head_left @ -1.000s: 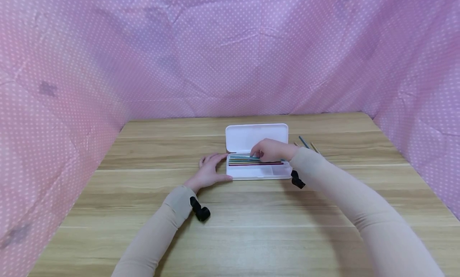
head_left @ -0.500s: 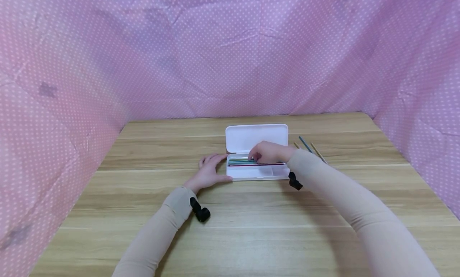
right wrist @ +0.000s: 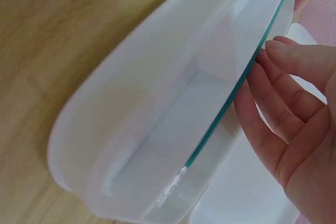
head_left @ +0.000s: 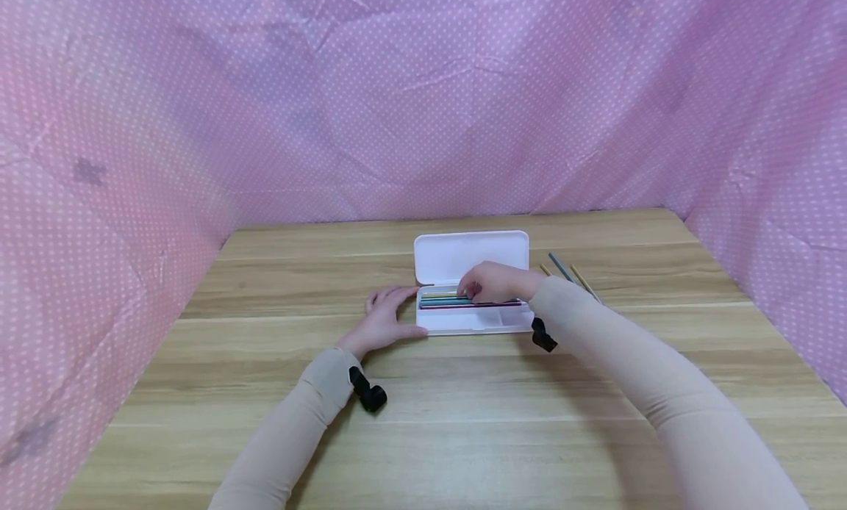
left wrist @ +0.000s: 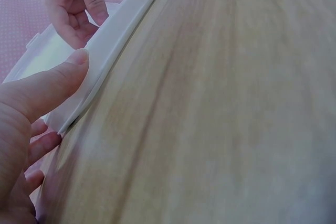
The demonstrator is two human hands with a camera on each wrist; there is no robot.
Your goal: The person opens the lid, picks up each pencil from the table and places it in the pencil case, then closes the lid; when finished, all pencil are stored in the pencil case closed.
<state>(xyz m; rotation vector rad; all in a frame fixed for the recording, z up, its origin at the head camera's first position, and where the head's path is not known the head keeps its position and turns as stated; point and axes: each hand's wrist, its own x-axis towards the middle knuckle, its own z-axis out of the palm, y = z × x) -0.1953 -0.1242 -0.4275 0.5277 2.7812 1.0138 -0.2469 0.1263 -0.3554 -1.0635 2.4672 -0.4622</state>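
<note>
A white pencil case lies on the table with its lid folded back. Across its back part lie several thin coloured pencils, among them a dark red pencil. At the case's left end, my left hand holds the corners, thumb at the front and a finger at the back. Above the pencils my right hand reaches in from the right. In the right wrist view its thumb and fingers pinch a teal pencil, whose near end looks pale and sparkling. Fingertip contact is partly hidden.
Right of the case lie a blue pencil and a gold pencil, with another gold pencil partly hidden by the right wrist. A small compartment sits at the case's front right. Pink dotted cloth hangs behind the wooden table.
My right hand has come slightly down and toward the front of the case, and the teal pencil sits lower among the others. The left hand stays in place.
</note>
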